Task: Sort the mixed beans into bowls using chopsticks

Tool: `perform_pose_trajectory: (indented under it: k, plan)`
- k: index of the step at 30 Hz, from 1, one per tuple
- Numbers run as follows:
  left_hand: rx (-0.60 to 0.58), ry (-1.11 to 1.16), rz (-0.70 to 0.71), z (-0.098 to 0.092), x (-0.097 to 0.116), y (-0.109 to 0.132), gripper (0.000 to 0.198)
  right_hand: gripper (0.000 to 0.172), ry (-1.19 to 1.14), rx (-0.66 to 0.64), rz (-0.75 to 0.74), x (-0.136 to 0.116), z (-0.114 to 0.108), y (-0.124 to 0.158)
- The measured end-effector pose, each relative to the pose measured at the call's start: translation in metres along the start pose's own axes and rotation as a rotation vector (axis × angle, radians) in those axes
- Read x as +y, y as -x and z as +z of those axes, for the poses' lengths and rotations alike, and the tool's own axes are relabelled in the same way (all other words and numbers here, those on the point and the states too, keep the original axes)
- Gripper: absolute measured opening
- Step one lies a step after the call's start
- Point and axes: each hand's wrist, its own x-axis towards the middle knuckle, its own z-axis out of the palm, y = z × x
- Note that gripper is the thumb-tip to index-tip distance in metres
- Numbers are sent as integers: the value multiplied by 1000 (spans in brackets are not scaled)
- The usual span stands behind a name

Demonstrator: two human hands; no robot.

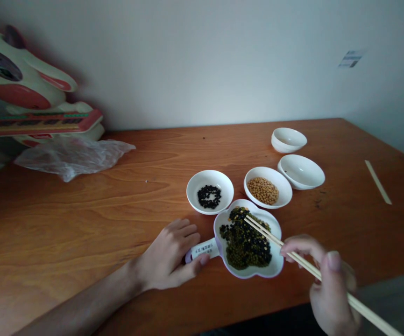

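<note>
My left hand (166,254) grips the white handle (203,249) of a white flower-shaped dish (275,252). The dish holds a heap of mixed green and black beans (245,240) with a few yellow ones. My right hand (329,284) holds a pair of wooden chopsticks (275,240), their tips over the beans near the dish's far side. Beyond the dish, a white bowl (210,175) contains black beans (209,197), and another white bowl (268,175) contains yellow soybeans (263,190).
Two more white bowls (300,170) (288,139) stand at the far right on the wooden table (82,224), with no beans visible in them. A crumpled plastic bag (72,157) and a large painted figure (19,79) lie at the far left. A thin wooden strip (378,182) lies at the right.
</note>
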Motion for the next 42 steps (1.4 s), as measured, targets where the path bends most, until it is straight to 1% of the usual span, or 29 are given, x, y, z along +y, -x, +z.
perform_pose_trajectory:
  k: [4,11,17,21,25,27,32,34,37,39,42]
  plan:
    - [23,-46,21,2,1,-2,37,55,64,-100,-84,-8,-2,-10]
    - [29,-78,32,1,2,-1,37,41,124,-251,-184,-8,-4,-20]
    - [38,-41,10,0,3,-2,30,33,184,-313,-204,-15,-5,-30]
    - [80,18,-26,1,3,-1,24,30,218,-344,-233,-20,-5,-34]
    - [117,65,7,0,3,1,18,29,233,-329,-268,-21,-4,-38]
    - [87,63,13,-1,2,0,19,30,232,-310,-278,-21,-3,-39]
    - [-6,57,-1,-5,2,-2,30,35,175,-226,-287,-21,0,-37]
    - [-14,47,-11,-5,3,-3,31,39,150,-190,-274,-23,-1,-35]
    - [-18,44,-18,-5,3,-2,30,48,122,-148,-188,-24,-2,-33]
    - [-18,39,-23,-4,3,-2,31,54,100,-146,-163,-24,-3,-33]
    - [-19,29,-32,-3,2,-1,32,60,76,-169,-166,-22,0,-36]
